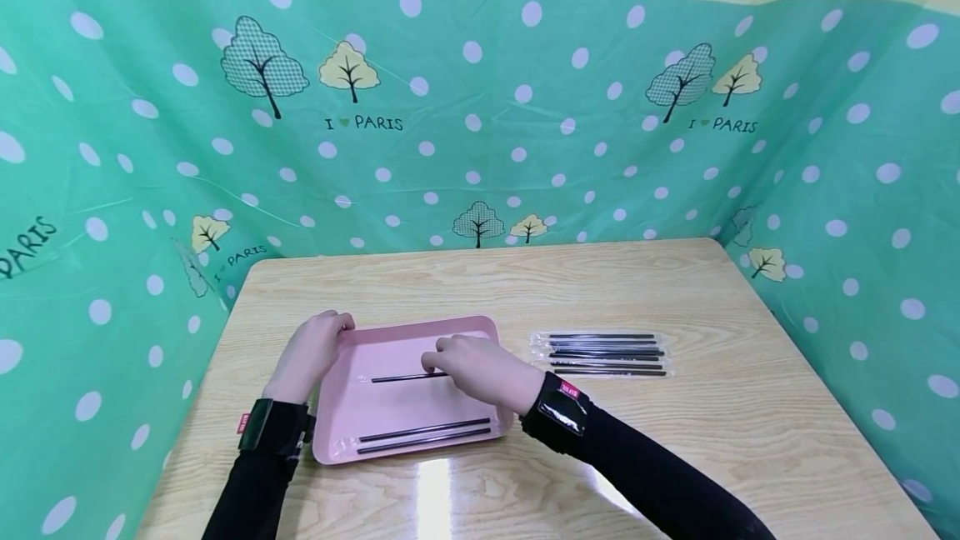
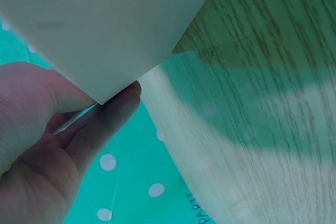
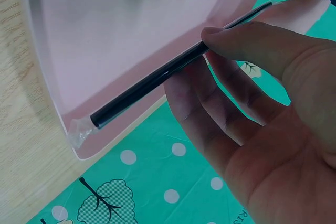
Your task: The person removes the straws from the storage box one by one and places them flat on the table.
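Note:
A shallow pink tray (image 1: pixel 397 407) lies on the wooden table. My left hand (image 1: pixel 311 350) grips its far left corner, and in the left wrist view the thumb and fingers (image 2: pixel 107 121) pinch the corner's edge. Over the middle of the tray, my right hand (image 1: pixel 483 369) holds a black straw (image 1: pixel 397 378) in a clear wrapper. The right wrist view shows that straw (image 3: pixel 152 86) pinched between thumb and fingers, its crinkled wrapper end sticking out. Two more wrapped black straws (image 1: pixel 423 441) lie side by side along the tray's near edge.
Right of the tray, several wrapped black straws (image 1: pixel 607 354) lie in a row on the wooden table (image 1: pixel 675 440). A green dotted cloth (image 1: pixel 480 148) with printed trees hangs behind the table and at both sides.

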Motion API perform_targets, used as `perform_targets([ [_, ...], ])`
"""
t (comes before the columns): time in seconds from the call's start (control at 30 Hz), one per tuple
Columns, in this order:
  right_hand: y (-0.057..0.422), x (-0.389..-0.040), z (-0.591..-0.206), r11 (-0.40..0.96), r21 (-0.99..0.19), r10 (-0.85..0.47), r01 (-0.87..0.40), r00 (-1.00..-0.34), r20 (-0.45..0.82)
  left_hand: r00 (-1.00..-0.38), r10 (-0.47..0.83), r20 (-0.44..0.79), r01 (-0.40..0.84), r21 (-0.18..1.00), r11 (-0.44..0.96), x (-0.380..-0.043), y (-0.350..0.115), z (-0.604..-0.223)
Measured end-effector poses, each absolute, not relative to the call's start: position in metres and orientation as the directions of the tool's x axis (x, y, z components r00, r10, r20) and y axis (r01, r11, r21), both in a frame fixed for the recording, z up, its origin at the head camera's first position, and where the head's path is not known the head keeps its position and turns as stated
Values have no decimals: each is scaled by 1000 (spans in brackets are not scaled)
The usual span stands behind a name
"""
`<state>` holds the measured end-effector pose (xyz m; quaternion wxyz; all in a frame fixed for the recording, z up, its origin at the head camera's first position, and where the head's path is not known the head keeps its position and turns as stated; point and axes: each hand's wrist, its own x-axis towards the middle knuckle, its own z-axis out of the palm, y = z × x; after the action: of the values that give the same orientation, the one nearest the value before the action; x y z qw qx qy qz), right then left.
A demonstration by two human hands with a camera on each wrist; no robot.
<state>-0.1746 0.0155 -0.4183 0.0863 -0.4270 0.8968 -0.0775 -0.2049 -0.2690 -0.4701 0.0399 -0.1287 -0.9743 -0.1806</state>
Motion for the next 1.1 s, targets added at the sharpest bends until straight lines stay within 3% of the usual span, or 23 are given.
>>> perform_targets([
  [1.1,54,-170,-409,646,-187,-758,-740,-651,-43,-961,241,134,273,338,901,-205,-269,-470],
])
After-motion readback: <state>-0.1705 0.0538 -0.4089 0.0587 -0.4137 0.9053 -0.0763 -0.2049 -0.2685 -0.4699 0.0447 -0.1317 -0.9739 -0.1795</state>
